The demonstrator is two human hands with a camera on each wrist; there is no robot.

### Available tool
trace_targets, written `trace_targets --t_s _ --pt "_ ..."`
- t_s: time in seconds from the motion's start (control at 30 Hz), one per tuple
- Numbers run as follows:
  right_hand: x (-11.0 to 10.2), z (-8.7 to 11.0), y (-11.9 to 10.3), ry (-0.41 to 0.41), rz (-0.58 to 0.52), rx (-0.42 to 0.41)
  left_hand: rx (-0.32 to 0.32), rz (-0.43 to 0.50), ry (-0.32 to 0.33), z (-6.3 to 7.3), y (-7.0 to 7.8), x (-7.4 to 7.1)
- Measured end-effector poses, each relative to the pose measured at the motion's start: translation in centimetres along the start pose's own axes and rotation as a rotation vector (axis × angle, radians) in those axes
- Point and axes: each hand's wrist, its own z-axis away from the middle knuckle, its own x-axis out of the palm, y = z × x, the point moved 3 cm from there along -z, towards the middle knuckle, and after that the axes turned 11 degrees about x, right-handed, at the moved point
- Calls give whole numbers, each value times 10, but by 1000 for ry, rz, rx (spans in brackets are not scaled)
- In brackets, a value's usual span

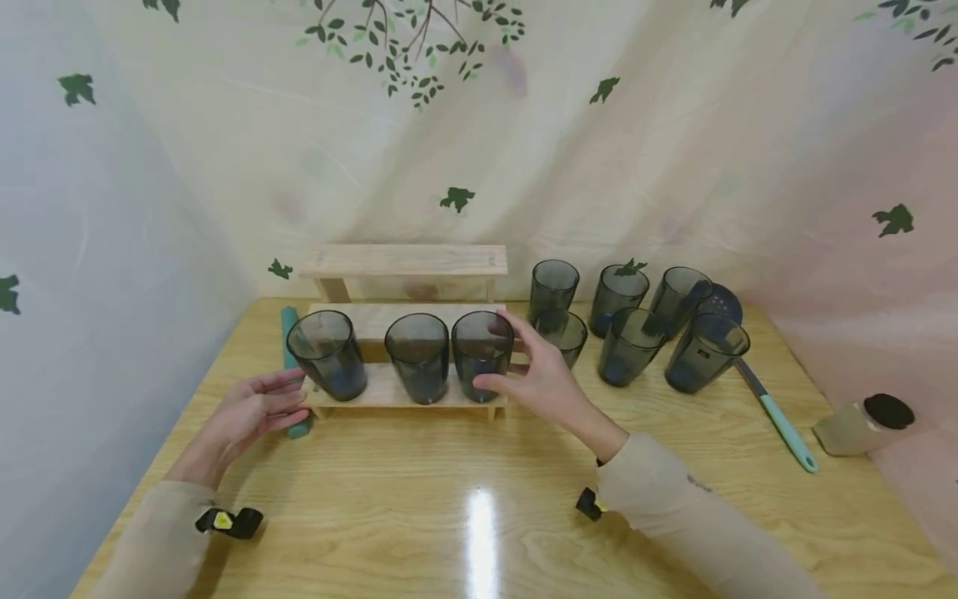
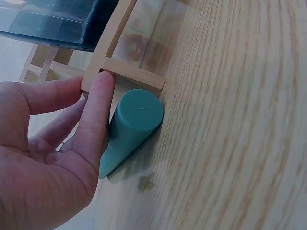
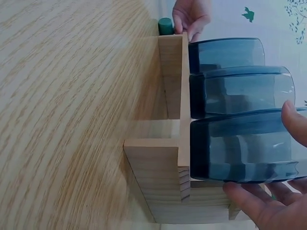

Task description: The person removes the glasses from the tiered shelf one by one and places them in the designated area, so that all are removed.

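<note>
Three dark tinted drinking glasses line the lowest step of a stepped wooden rack (image 1: 404,259). My right hand (image 1: 542,374) grips the right-hand glass (image 1: 479,349), with thumb in front and fingers around its far side; its base sits on the step in the right wrist view. Beside it is the middle glass (image 1: 417,353), and the left glass (image 1: 329,353) is at the other end. At the rack's left end, my left hand (image 1: 250,412) pinches the corner of the lowest step (image 2: 108,48) between thumb and fingers. Under that hand lies a teal cylinder (image 2: 139,112), partly hidden.
Several more tinted glasses (image 1: 629,349) stand in two rows right of the rack. A skimmer with a teal handle (image 1: 786,433) lies behind and beside them. A jar with a black lid (image 1: 853,428) is at the table's right edge. Printed cloth (image 1: 636,166) hangs behind.
</note>
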Motion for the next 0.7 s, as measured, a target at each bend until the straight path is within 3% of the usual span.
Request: trace_targets --t_s 0.3,0.7 --pt "-25 12 -4 15 -7 40 -13 -4 10 0 -1 1" --pt "-86 45 -17 -15 33 -2 -10 -5 -1 -1 -1 1"
